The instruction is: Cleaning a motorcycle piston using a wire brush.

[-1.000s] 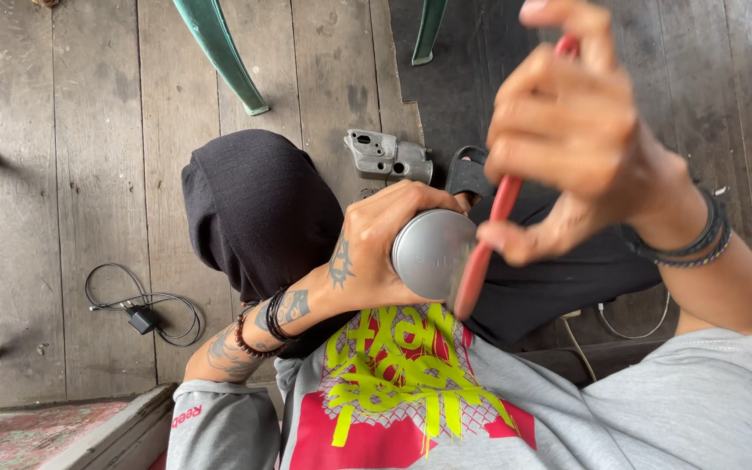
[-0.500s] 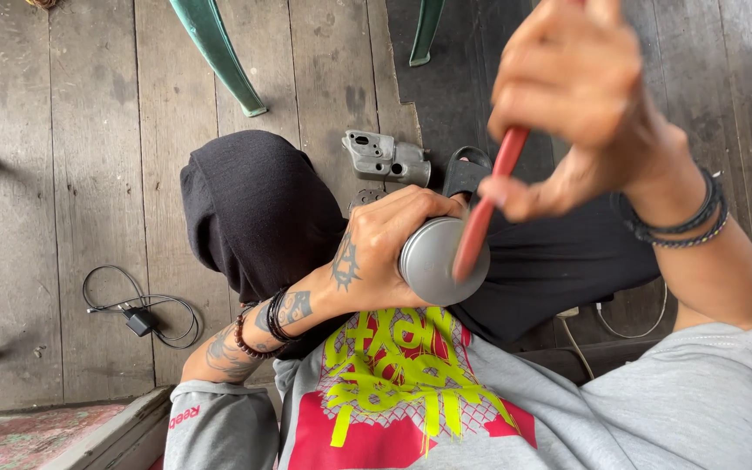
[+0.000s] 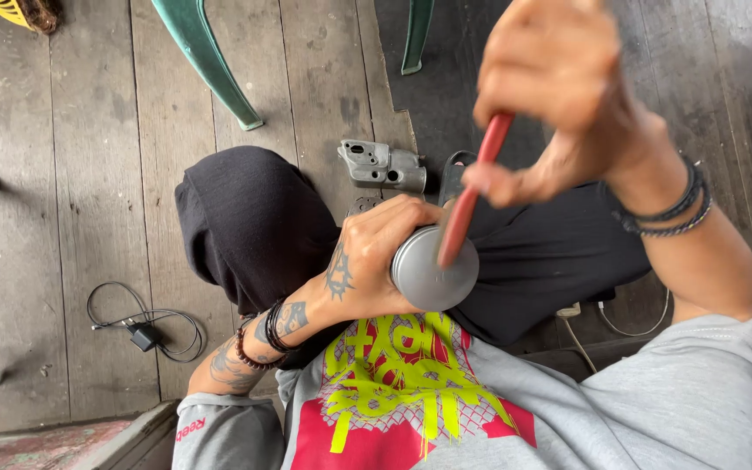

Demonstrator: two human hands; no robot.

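Nearest the camera, at 6 o'clock, a grey sweatshirt with a yellow and red print fills the lower edge.

Just above it, near the centre, the left hand is wrapped tight around a grey metal cylinder, fingers curled over its far side; the round flat end of the cylinder faces the camera. The wrist carries dark bead bracelets, and the hand and forearm bear tattoos.

At 1 o'clock the right hand (raised, close to the lens and slightly blurred) is closed on the upper end of a red rod. The rod slants down toward 7 o'clock and its lower tip meets the flat end of the cylinder. Dark cord bracelets circle this wrist.

Beneath both hands lie legs in black trousers, one knee bent toward 9 o'clock.

Farther off, on the worn wooden floor, a grey metal casting lies at 12 o'clock, just beyond the left hand. A black cable with a plug is coiled at 8 o'clock. Green chair legs stand at 11 o'clock, farthest away.
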